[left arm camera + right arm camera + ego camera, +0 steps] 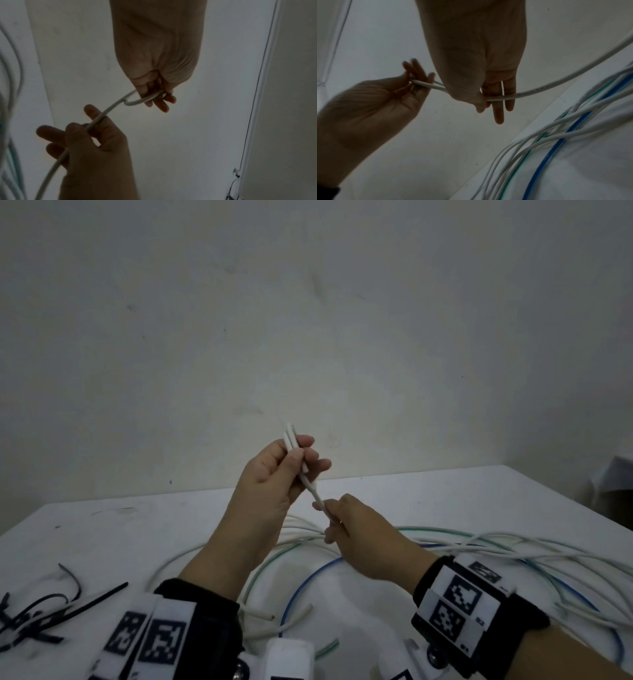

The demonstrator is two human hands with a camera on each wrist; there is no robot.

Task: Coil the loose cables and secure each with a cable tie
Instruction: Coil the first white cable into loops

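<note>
Left hand (274,470) pinching folded white cable (310,486), right hand (356,529) gripping it

held cable (310,486): white
blue cable (308,577): bright blue
green cable (270,565): pale green
loose cables (534,549): white, tangled among the blue and green
ties (41,611): black
table (154,525): white with a few dark scuffs
wall (308,320): off-white, faint grey smudges
wristbands (479,611): black, bearing white tags with black square-code patterns
</note>
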